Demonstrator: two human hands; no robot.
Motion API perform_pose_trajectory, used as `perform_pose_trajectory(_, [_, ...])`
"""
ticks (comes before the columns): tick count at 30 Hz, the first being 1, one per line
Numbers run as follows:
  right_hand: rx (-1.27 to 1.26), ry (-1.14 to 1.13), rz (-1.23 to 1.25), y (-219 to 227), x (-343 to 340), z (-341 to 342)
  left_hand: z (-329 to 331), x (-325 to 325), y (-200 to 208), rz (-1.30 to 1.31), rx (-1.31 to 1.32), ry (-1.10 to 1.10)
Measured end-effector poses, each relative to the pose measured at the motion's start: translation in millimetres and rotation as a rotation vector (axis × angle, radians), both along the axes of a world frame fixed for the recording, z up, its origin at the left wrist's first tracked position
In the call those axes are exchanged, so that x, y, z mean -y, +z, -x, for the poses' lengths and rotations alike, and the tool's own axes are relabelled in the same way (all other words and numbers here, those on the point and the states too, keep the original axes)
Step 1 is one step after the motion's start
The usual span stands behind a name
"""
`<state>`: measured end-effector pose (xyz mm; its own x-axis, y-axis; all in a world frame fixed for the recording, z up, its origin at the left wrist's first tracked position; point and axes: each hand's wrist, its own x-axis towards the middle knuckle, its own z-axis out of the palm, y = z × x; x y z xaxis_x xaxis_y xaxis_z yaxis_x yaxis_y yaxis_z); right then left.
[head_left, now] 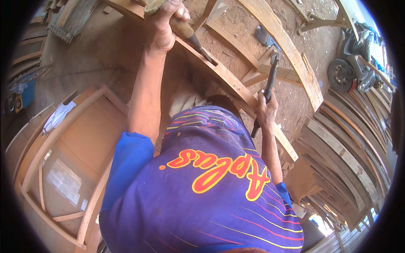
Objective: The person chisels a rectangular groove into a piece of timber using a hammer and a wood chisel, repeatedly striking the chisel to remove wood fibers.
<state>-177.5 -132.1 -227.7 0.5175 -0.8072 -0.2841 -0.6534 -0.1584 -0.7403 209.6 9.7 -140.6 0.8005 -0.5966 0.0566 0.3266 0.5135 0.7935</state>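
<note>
My left hand (161, 31) is closed around the wooden handle of a chisel (198, 45). The chisel's dark blade slants down to the right, its tip at a small slot (214, 62) cut in a long wooden beam (236, 86). The beam runs diagonally in front of my body. In my right hand (266, 111) is a dark hammer (271, 78), gripped partway along its handle with its metal head up. The hammer stays apart from the chisel, on the right side of the beam.
A curved plank (287, 46) lies beyond the beam, on wooden supports. Stacked boards (337, 147) fill the right side, below a parked motorcycle (352, 69). At left stands a wooden frame with panels (93, 120), a white cloth (59, 116) near it. Wood chips litter the dirt floor.
</note>
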Motion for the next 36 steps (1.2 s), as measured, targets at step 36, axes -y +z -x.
perform_pose_trajectory(36, [0.044,0.06,-0.024,4,7,4,69,16,54,-0.302,1.104,-0.065])
